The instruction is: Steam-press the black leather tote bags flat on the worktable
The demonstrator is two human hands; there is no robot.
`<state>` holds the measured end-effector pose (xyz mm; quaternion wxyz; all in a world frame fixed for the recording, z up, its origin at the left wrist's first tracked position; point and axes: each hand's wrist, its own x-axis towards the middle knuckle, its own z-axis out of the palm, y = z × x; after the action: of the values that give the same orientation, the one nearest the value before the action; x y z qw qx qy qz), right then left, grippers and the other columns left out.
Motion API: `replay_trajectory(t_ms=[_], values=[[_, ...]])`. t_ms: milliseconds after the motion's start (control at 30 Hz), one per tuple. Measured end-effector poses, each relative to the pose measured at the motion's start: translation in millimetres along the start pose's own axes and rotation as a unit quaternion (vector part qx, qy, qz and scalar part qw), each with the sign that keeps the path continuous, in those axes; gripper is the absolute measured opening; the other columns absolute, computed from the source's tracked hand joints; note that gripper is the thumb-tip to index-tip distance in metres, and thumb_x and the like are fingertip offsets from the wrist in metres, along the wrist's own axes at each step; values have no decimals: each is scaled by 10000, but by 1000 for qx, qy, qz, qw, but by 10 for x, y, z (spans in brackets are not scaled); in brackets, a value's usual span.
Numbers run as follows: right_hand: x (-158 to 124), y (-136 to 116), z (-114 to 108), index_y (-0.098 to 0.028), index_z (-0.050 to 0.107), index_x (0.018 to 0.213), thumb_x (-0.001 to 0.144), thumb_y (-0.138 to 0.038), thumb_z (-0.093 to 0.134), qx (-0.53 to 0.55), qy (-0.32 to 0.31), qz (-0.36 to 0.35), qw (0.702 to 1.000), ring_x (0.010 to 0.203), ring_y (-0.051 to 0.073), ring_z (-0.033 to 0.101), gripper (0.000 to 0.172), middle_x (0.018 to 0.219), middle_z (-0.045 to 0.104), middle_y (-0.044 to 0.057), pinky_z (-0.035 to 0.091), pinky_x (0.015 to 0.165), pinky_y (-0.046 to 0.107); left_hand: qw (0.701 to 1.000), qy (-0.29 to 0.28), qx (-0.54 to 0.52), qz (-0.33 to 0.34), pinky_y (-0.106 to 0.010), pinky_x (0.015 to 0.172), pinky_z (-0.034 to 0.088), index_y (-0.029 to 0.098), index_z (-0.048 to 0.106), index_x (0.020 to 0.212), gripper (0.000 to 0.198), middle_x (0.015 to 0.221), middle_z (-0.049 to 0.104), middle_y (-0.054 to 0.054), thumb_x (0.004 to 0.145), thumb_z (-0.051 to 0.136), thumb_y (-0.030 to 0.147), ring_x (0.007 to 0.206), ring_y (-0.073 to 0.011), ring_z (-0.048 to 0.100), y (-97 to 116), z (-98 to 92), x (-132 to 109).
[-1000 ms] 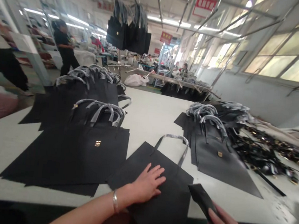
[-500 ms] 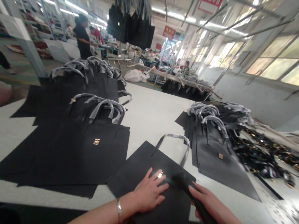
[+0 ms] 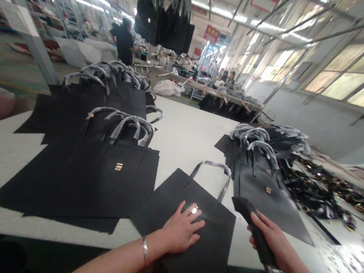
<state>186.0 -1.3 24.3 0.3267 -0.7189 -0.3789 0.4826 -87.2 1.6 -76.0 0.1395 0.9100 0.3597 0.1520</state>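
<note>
Shifted right, off the bag: right hand, clenched around a black strip, now at 3 o'clock from the bag. Left hand lies open, pressing flat on it, beside its gold plate. Bag sits at 6 o'clock on the table.

This was a bag-making factory workshop: black carrier bags lay stacked on a white tabletop, bundles of bags hung overhead, and workers sat at distant benches.

Front bag: lying on the worktop, under the left hand.
Right hand: gripping a strip beside it.
Left: bag stack lying.
Right: second stack lying, apparently buckles beyond.
</note>
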Motion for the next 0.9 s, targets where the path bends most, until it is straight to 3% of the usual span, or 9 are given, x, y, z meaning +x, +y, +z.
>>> replay_trajectory(t_ms=[100, 167, 267, 433, 567, 667, 767, 900], values=[[-89, 168, -288, -199, 497, 1169, 831, -494, 589, -9, -27, 53, 998, 417, 148, 582, 458, 608, 593, -20, 446, 366, 229, 1000, 6, -6, 0, -558, 1102, 157, 303, 472, 1303, 415, 1421, 412, -42, 929, 403, 469, 1375, -285, 239, -2, 12, 1], [-107, 271, -360, -187, 504, 1160, 829, -513, 584, -18, -52, 67, 996, 402, 150, 578, 472, 611, 604, -12, 442, 350, 231, 1000, 7, -9, -1, -556, 1104, 155, 303, 481, 1291, 406, 1420, 413, -37, 928, 408, 470, 1375, -283, 238, -9, 16, 5], [-44, 305, -292, -182, 515, 1152, 822, -525, 587, -15, -61, 73, 995, 399, 148, 579, 481, 620, 615, -6, 440, 346, 228, 1000, 6, -13, -1, -556, 1107, 147, 305, 488, 1280, 397, 1421, 413, -32, 927, 411, 471, 1377, -281, 235, -18, 16, 10], [160, 110, -139, -191, 522, 1123, 830, -472, 604, 5, -20, 40, 999, 409, 145, 574, 415, 605, 587, -18, 435, 364, 228, 1000, 1, -16, -5, -554, 1110, 140, 318, 468, 1297, 401, 1431, 400, -24, 932, 401, 469, 1384, -279, 220, 5, 14, 4], [134, 77, -280, -206, 472, 1158, 859, -457, 569, 17, 28, 20, 999, 454, 132, 580, 403, 645, 582, -23, 470, 422, 228, 1000, 1, -20, -8, -562, 1105, 145, 320, 459, 1303, 401, 1439, 390, -24, 934, 397, 466, 1387, -277, 214, -10, 13, -10], [-22, 160, -372, -200, 482, 1182, 841, -463, 586, -16, -2, 43, 999, 442, 149, 577, 443, 624, 588, -16, 449, 387, 234, 1000, 1, -25, -10, -570, 1106, 133, 312, 451, 1311, 410, 1446, 382, -34, 935, 392, 463, 1391, -280, 205, -25, 22, -6], [-155, 203, -285, -203, 464, 1256, 841, -462, 572, -54, -29, 51, 997, 419, 159, 575, 500, 612, 593, -17, 437, 364, 241, 999, 4, -31, -26, -588, 1104, 127, 295, 449, 1315, 418, 1448, 378, -48, 939, 376, 460, 1394, -288, 198, 89, 101, 34], [-179, 75, 79, -220, 413, 1348, 842, -461, 559, -67, -65, 31, 995, 418, 150, 580, 579, 597, 590, -31, 430, 371, 222, 995, 46, -51, -68, -555, 1121, 151, 204, 432, 1337, 456, 1488, 307, -93, 940, 378, 422, 1406, -296, 148, 421, 315, 122]])
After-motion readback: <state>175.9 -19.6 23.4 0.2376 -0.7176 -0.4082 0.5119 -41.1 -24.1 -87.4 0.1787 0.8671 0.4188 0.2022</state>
